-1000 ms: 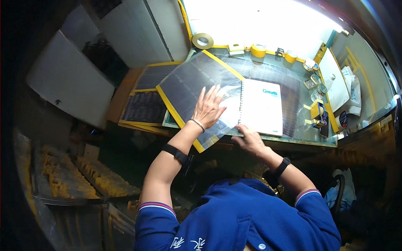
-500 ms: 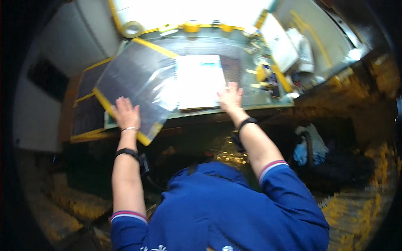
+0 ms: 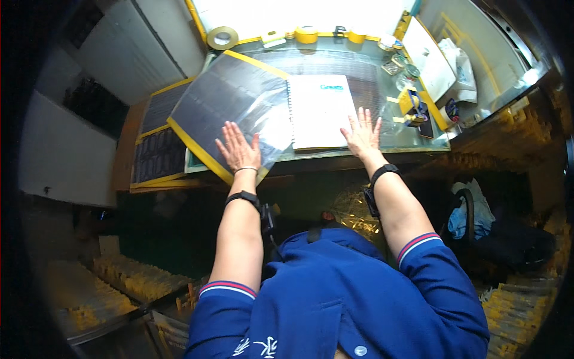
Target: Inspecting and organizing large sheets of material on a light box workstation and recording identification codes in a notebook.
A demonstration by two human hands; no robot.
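Note:
My left hand (image 3: 240, 148) lies open, fingers spread, on the near part of a dark, glossy sheet (image 3: 218, 99) edged with yellow tape. This sheet sits at an angle, one corner jutting past the table's front edge. To its right is a white spiral-bound notebook (image 3: 323, 119), closed, with its binding along the left side. My right hand (image 3: 363, 136) is open too, its fingertips beside the notebook's lower right edge; whether they touch it I cannot tell. Neither hand holds anything.
Along the back of the glass-topped table (image 3: 400, 141) stand a tape roll (image 3: 222, 37) and a yellow tape roll (image 3: 307, 35). Glass jars (image 3: 408, 74) and a yellow-and-blue tape dispenser (image 3: 412, 107) are at right. More yellow-taped dark sheets (image 3: 160, 157) lie at left.
The view has shifted, so the table sits further right in the picture. My left hand has moved inward from the sheet's taped left edge. My right hand stays by the notebook.

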